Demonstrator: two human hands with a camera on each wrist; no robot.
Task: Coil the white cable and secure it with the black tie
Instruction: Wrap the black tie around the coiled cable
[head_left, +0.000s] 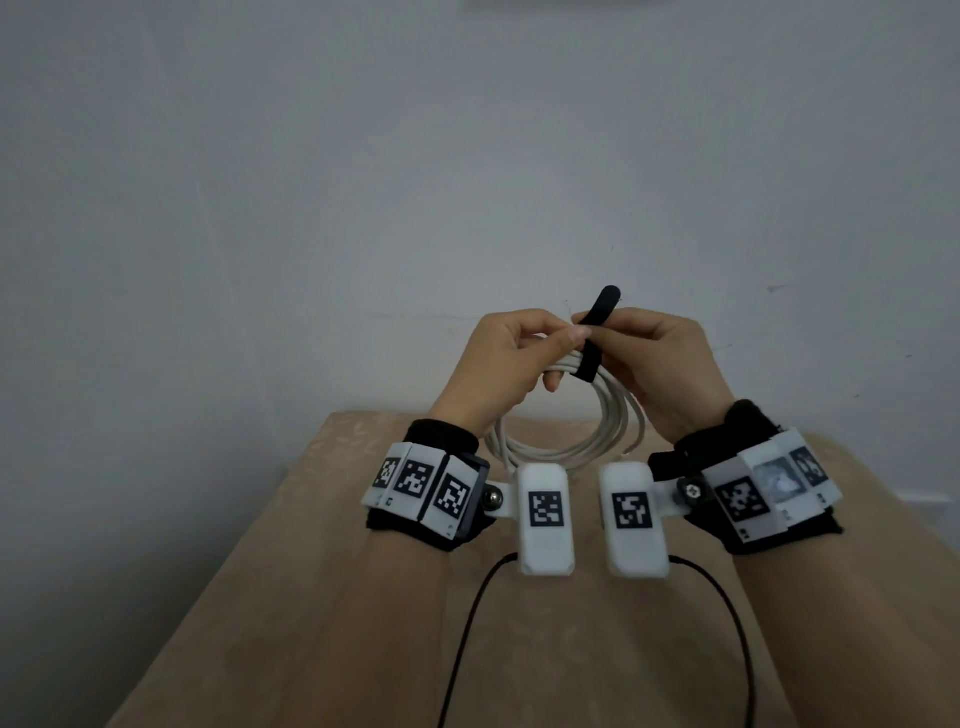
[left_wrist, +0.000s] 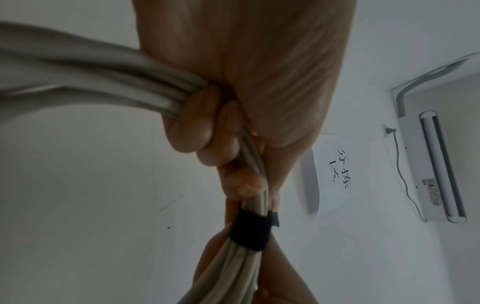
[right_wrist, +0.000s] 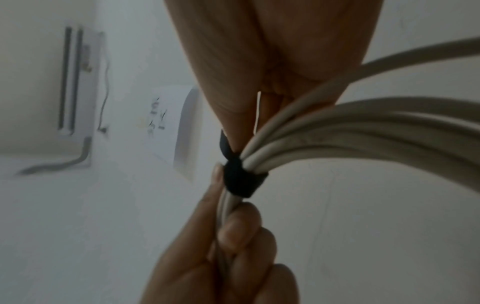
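The white cable (head_left: 582, 441) hangs as a round coil of several loops, held up above the table. My left hand (head_left: 498, 364) grips the top of the bundle, fingers curled round the strands (left_wrist: 182, 107). A black tie (head_left: 589, 358) wraps the bundle just right of that grip, and its free end (head_left: 605, 306) sticks up. My right hand (head_left: 660, 364) pinches the tie where it leaves the bundle. The wrap (left_wrist: 250, 232) shows as a snug black band in the left wrist view, and the black band (right_wrist: 242, 181) also shows in the right wrist view, with the left fingers (right_wrist: 239, 228) beside it.
A tan table (head_left: 363, 597) lies below the hands, its far edge against a pale wall (head_left: 467, 156). Two black wires (head_left: 467, 623) trail from the wrist cameras across it. A paper sign (left_wrist: 335, 176) and a wall unit (left_wrist: 436, 164) hang on the wall.
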